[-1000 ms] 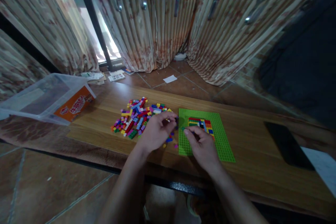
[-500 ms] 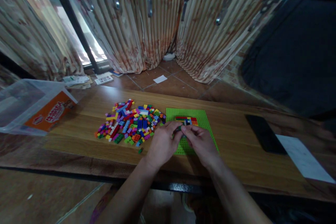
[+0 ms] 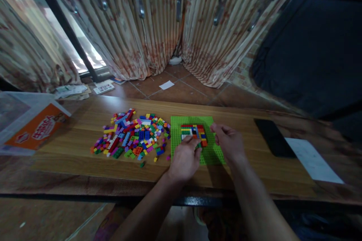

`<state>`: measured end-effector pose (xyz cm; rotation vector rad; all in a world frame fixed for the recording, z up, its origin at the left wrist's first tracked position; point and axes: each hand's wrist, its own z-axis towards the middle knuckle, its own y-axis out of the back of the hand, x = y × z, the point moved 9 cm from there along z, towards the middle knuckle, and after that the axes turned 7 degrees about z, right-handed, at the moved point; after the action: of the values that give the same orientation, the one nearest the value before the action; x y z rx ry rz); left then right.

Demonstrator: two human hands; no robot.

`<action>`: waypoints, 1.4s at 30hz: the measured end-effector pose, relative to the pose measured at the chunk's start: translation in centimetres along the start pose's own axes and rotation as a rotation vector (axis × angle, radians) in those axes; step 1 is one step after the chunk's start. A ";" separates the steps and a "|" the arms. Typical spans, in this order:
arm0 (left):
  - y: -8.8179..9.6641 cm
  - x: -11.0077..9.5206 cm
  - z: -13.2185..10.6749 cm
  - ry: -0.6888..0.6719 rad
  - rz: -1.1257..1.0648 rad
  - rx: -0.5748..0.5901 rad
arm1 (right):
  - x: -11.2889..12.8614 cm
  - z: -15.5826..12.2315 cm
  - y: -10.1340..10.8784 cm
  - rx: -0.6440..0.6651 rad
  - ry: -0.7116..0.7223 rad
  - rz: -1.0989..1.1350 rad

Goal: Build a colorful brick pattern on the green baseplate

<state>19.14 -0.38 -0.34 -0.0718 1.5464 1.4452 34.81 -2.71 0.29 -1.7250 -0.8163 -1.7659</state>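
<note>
Striped curtains (image 3: 158,34) fill top of frame, wood table (image 3: 79,128) below. Head cam: your L hand (image 3: 185,158), lower ctr, pinches what looks like a green brick (image 3: 198,145) at the near edge of the build (image 3: 200,131). Your R hand (image 3: 229,143), ctr-right, is curled; can't tell if it's gripping anything. Progress, approx: multicolour build's on the green baseplate (image 3: 175,128), bare studs around; loose bricks (image 3: 141,135), ctr-left, unused.

Multicoloured brick block (image 3: 195,130) on flat green baseplate (image 3: 175,130), loose bricks (image 3: 132,135) strewn alongside

Right hand (image 3: 229,144) now apart from left (image 3: 185,159)
</note>
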 end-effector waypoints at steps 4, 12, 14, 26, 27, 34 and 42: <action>-0.9 -0.2 0.2 -0.003 0.123 0.047 | -0.4 0.0 0.0 0.010 -0.018 -0.003; -1.6 -0.6 0.9 0.000 0.247 0.079 | -0.6 0.0 -0.2 0.040 -0.025 -0.042; -1.7 -0.6 1.0 0.004 0.258 0.077 | -0.9 0.1 -0.2 0.051 -0.042 -0.041; -1.6 -0.2 0.9 0.015 0.158 0.068 | -2.0 0.6 0.1 0.151 0.025 -0.345; -1.6 -0.2 0.9 0.016 0.150 0.064 | -2.2 0.5 -0.1 0.186 0.030 -0.389; -1.1 0.3 0.7 0.077 0.029 0.027 | -2.9 -0.1 -1.0 0.282 0.010 -0.552; 1.5 1.1 0.9 0.098 -0.036 -0.073 | -2.9 -0.2 -0.9 0.275 0.064 -0.599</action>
<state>18.18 1.31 0.19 -0.2159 1.5628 1.4890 34.15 -2.32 -2.62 -1.3141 -1.5856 -1.9374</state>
